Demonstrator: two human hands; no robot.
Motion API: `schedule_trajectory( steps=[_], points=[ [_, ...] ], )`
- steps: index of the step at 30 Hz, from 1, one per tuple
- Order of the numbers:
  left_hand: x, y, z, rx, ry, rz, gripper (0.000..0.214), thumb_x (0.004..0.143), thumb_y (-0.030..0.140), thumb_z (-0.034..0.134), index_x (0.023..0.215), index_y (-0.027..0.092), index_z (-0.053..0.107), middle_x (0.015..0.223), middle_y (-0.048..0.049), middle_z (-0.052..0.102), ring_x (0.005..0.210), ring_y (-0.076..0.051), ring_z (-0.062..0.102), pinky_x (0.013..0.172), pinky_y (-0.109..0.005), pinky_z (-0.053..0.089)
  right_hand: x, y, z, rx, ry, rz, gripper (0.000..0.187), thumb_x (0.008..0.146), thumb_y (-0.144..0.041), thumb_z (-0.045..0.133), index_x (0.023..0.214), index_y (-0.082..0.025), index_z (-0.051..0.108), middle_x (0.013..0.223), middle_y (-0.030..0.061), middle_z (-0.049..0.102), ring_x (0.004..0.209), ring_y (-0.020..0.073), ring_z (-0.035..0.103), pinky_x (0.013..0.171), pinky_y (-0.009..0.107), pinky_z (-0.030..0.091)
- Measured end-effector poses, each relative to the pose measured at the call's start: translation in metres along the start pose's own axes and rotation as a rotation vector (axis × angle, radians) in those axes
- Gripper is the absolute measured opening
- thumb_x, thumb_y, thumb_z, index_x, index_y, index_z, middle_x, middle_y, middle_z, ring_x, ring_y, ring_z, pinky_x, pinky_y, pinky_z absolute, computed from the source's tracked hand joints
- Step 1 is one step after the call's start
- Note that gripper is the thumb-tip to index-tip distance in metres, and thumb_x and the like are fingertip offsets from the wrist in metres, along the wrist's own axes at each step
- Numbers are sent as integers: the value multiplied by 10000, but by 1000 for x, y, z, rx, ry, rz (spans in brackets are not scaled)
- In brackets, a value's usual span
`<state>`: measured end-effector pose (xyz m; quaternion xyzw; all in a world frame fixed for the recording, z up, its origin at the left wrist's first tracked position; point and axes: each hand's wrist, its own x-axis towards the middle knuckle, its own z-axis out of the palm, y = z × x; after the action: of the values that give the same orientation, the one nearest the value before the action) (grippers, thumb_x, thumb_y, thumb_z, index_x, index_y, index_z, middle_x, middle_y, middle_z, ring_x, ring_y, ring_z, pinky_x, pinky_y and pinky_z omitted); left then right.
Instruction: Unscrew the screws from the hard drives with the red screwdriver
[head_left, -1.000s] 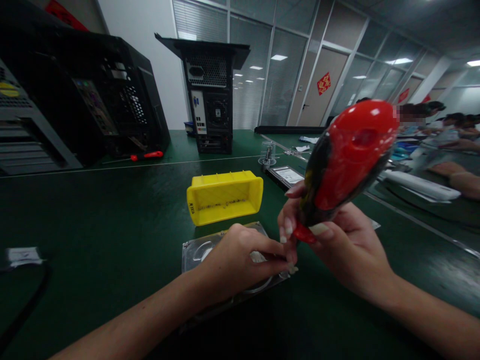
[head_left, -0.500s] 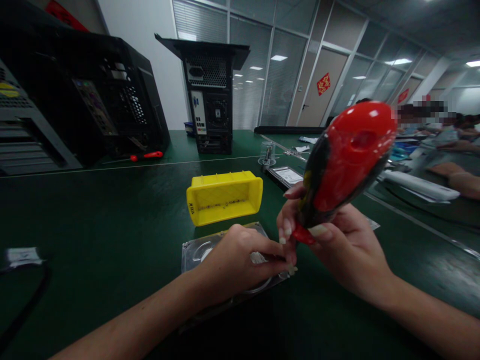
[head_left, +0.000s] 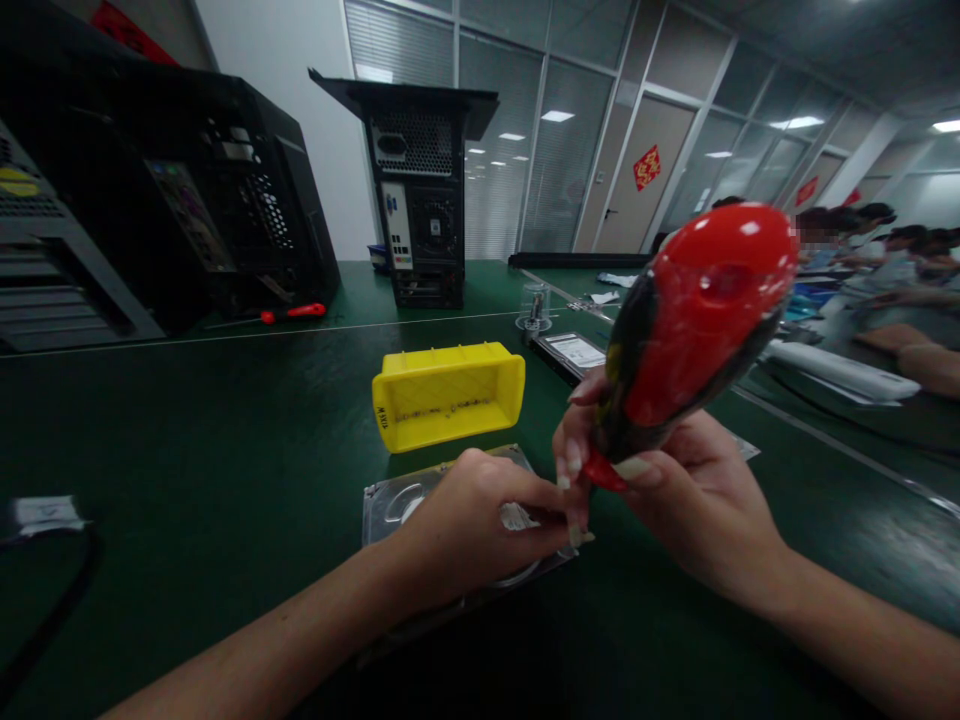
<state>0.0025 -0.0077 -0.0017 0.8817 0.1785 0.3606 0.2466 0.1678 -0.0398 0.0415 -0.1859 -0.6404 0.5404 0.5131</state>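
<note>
A hard drive lies on the green table in front of me, label side largely covered by my left hand. That hand reaches across it, thumb and fingers pinched together at the drive's right corner; whatever is between them is too small or hidden. My right hand wraps round the red and black handle of a screwdriver, held upright with its lower end down by the left fingertips. The screwdriver's tip is hidden behind the fingers. Just behind the drive stands a yellow plastic bin with several small screws inside.
Another hard drive and a clear plastic cup sit behind my right hand. Computer cases stand at the back and left, with a red-handled screwdriver near them. A co-worker's arm rests at far right.
Both hands stay almost in place. The screwdriver handle has shifted very slightly, and the fingertips at the drive's corner have moved a little.
</note>
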Motion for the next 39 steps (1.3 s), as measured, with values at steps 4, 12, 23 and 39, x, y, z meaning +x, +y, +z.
schedule_trajectory(
  steps=[4, 12, 23, 39],
  points=[
    [1, 2, -1, -40, -8, 1, 60, 787, 138, 672, 840, 154, 696, 757, -18, 702, 680, -121, 650, 650, -206, 472, 2, 0, 0, 15, 18, 4, 212, 833, -231, 627, 1038, -223, 574, 832, -2, 603, 687, 108, 586, 601, 224, 534],
    [1, 5, -1, -29, 9, -40, 28, 784, 174, 684, 797, 154, 700, 753, -20, 703, 681, -134, 647, 655, -223, 485, 3, -1, 0, -30, 73, -23, 229, 794, -229, 669, 1002, -223, 573, 802, 2, 624, 678, 123, 608, 578, 234, 547],
    [1, 2, 0, -18, 34, 22, 42, 765, 144, 697, 806, 132, 696, 751, -31, 720, 650, -139, 666, 624, -207, 487, 3, -1, 1, -57, 49, -37, 220, 809, -248, 663, 1017, -242, 592, 821, 0, 621, 726, 122, 595, 600, 229, 526],
    [1, 4, -1, -18, 11, -1, 47, 779, 132, 678, 820, 140, 698, 747, -24, 700, 676, -133, 647, 635, -213, 471, 2, 2, -1, -8, 31, -41, 231, 822, -229, 647, 1047, -231, 594, 839, -5, 625, 727, 102, 597, 620, 200, 534]
  ],
)
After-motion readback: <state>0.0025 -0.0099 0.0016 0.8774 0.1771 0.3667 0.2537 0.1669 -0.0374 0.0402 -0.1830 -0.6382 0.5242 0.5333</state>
